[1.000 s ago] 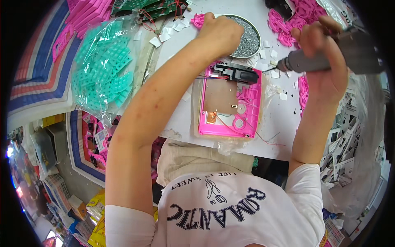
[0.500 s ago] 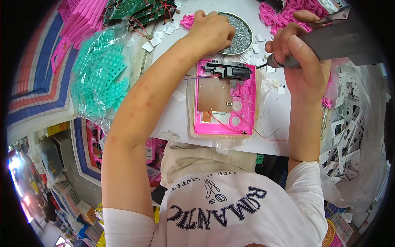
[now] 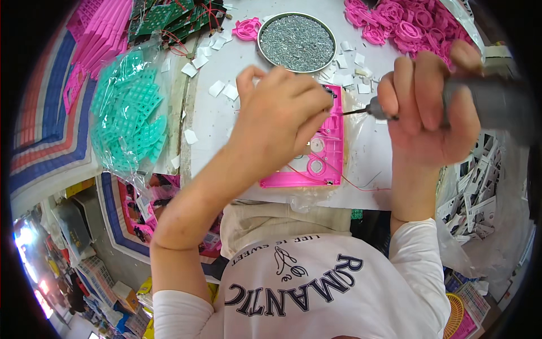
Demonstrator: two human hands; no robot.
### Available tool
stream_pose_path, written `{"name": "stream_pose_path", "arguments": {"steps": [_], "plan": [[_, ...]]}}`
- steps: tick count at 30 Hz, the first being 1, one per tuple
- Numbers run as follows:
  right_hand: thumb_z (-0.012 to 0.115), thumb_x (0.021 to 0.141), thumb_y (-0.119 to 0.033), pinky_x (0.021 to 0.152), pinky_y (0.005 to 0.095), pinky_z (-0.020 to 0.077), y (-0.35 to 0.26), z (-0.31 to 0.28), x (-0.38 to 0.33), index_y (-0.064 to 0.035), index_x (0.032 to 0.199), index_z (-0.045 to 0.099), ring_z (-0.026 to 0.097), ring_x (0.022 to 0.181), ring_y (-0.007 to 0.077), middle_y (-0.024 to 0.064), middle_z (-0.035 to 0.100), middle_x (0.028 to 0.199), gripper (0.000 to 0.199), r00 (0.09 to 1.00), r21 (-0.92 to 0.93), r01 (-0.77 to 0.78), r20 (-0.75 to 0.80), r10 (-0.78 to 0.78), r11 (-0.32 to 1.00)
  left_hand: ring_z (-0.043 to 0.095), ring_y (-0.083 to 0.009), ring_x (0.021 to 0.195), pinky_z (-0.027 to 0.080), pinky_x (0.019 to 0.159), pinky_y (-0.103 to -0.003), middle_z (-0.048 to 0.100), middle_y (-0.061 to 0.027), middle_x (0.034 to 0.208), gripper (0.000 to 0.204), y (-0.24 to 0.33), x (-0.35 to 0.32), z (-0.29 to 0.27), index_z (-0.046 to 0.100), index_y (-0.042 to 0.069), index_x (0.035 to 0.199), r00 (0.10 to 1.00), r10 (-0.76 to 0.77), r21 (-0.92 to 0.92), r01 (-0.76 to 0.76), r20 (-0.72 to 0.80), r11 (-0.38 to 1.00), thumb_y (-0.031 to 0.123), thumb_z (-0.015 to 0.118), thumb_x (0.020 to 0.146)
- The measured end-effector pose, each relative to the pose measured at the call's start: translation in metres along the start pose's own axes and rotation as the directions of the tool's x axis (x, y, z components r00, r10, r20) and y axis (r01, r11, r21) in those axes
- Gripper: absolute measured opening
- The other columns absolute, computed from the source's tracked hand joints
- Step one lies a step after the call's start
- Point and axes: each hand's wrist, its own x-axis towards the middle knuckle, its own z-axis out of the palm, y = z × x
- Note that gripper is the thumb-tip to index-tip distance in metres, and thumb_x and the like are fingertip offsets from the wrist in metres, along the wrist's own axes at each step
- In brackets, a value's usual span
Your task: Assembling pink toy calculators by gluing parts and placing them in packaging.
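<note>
My left hand is over the upper part of a pink plastic housing, hiding the black part and brown board there. Its thumb and forefinger are pinched together; whatever they hold is too small or hidden to make out. My right hand grips a grey electric screwdriver, held level, its dark bit pointing left at the pinched fingertips. Thin red and grey wires trail out of the housing's lower right. Just beyond it stands a round metal dish full of small silvery screws.
Pink ring-shaped parts are heaped at the back right. A clear bag of turquoise keypads, green circuit boards and stacked pink panels lie to the left. White paper bits are scattered about; white parts fill a bag at right.
My left hand has left the screw dish and come down over the housing, fingers pinched. My right hand has shifted slightly right and down, with the screwdriver's bit now at the left fingertips.
</note>
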Motion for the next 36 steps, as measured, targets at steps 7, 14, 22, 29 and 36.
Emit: {"name": "stream_pose_path", "arguments": {"steps": [7, 14, 22, 29, 36], "plan": [[0.057, 0.102, -0.037, 0.065, 0.0287, 0.0475, 0.0, -0.009, 0.008, -0.0178, 0.136, 0.047, 0.045, 0.063, 0.0096, -0.0053, 0.05, 0.068, 0.04, 0.925, 0.009, -0.045, 0.378, 0.038, 0.999, 0.058, -0.0151, 0.079, 0.03, 0.087, -0.038, 0.065, 0.0051, 0.075, 0.009, 0.013, -0.028, 0.01, 0.071, 0.015, 0.086, 0.965, -0.262, -0.336, 0.255, 0.026, 0.907, 0.012, 0.078, 0.08], [0.055, 0.102, -0.034, 0.061, 0.0296, 0.048, 0.002, 0.016, 0.01, -0.0173, 0.136, 0.047, 0.046, 0.062, 0.0101, -0.0044, 0.049, 0.066, 0.039, 0.951, -0.082, -0.079, 0.294, 0.1, 0.994, 0.058, -0.0151, 0.082, 0.029, 0.089, -0.041, 0.064, 0.006, 0.079, 0.015, 0.009, -0.033, 0.01, 0.071, 0.016, 0.089, 0.982, -0.184, -0.203, 0.171, -0.048, 0.964, 0.015, 0.08, 0.077], [0.052, 0.1, -0.018, 0.052, 0.0333, 0.0392, 0.049, -0.018, 0.004, -0.0116, 0.127, 0.051, 0.043, 0.055, 0.0144, 0.0001, 0.042, 0.063, 0.028, 0.998, -0.118, 0.052, -0.039, -0.057, 0.992, 0.059, -0.0189, 0.108, 0.019, 0.109, -0.057, 0.07, 0.0064, 0.111, 0.032, -0.013, -0.019, 0.02, 0.072, 0.017, 0.106, 0.99, -0.139, 0.288, 0.137, -0.014, 0.948, 0.024, 0.082, 0.075], [0.054, 0.096, -0.007, 0.052, 0.0363, 0.0451, 0.072, -0.022, 0.003, -0.0055, 0.11, 0.049, 0.042, 0.051, 0.0138, 0.0044, 0.045, 0.063, 0.014, 0.995, -0.194, 0.019, -0.092, -0.038, 0.981, 0.057, -0.0174, 0.108, 0.021, 0.108, -0.061, 0.069, 0.0064, 0.108, 0.028, -0.014, -0.024, 0.023, 0.072, 0.016, 0.101, 0.989, -0.142, 0.268, 0.146, -0.035, 0.952, 0.022, 0.08, 0.075], [0.063, 0.092, -0.006, 0.054, 0.0345, 0.0495, 0.069, -0.02, 0.004, -0.0036, 0.098, 0.048, 0.049, 0.053, 0.0123, 0.006, 0.052, 0.065, 0.017, 0.996, -0.464, -0.088, -0.054, 0.071, 0.882, 0.06, -0.0259, 0.107, 0.03, 0.107, -0.053, 0.069, -0.0047, 0.104, 0.036, -0.023, -0.011, 0.02, 0.066, 0.011, 0.111, 0.984, -0.13, 0.126, 0.115, 0.123, 0.985, 0.017, 0.079, 0.078]]}}
